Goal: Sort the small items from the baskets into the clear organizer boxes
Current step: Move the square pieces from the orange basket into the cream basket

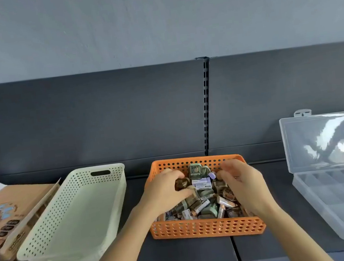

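On the dark shelf [182, 257], the orange basket [206, 227] holds a heap of small items [204, 204]. The left hand [165, 190] curls round a dark brown piece [182, 183] in it. The right hand [242, 184] bends over a lilac piece [212, 175], but its grip cannot be told. A clear organizer box [338, 207] lies open to the right and a cream basket [74, 224] sits to the left.

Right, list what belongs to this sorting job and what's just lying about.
Job: orange perforated plastic basket; small mixed items heaped in it; cream perforated plastic basket; open clear plastic organizer box; left hand, gripping a dark brown item; right hand, over the heap.
Lying about: printed brown cardboard box, far left.
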Tool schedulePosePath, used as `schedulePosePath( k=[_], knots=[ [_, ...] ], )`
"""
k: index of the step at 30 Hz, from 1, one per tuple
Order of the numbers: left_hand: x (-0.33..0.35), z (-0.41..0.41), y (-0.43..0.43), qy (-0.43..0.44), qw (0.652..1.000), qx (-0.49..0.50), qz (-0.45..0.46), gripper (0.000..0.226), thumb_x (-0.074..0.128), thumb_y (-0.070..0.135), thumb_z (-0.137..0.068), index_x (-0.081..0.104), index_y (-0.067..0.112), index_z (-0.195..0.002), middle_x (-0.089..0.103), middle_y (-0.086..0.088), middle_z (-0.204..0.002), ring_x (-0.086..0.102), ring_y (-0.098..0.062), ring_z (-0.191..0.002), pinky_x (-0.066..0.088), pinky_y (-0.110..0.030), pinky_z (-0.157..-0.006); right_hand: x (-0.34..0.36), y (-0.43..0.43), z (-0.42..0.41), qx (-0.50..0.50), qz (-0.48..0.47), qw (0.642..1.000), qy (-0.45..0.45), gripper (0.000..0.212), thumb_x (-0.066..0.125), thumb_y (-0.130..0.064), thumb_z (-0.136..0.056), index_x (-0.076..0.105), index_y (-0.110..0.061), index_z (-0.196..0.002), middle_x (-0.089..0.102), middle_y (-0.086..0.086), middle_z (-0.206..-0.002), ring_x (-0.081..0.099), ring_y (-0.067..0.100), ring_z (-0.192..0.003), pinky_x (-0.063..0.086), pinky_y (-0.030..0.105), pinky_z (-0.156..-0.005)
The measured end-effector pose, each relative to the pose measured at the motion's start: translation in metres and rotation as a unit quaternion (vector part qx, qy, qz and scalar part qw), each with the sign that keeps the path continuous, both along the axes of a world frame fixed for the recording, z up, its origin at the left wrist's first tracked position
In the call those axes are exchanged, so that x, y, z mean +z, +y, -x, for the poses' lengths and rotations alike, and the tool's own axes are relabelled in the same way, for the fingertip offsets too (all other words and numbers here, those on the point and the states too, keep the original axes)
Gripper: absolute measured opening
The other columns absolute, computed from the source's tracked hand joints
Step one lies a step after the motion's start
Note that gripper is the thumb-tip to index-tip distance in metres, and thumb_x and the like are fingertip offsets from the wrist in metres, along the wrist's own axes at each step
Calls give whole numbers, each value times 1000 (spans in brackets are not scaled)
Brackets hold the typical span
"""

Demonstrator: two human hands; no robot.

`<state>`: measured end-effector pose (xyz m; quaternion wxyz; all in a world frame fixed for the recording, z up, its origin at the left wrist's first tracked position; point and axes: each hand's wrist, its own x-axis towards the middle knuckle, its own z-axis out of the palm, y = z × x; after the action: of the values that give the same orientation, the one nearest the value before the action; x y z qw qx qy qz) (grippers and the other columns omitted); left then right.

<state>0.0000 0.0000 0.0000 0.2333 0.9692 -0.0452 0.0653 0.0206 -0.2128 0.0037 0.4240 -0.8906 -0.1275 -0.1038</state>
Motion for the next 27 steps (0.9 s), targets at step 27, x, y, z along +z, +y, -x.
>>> schedulePosePath(
  k=[27],
  knots=[
    [-16,13,-10,-36,982,185,18,47,71,23,-82,48,25,-123,53,9,-121,54,-12,-108,47,-28,-85,-29,-16,-34,145,115,983,-10,43,52,-8,-91,53,-20,-132,63,0,-115,53,9,-78,38,8,-59]
  ],
)
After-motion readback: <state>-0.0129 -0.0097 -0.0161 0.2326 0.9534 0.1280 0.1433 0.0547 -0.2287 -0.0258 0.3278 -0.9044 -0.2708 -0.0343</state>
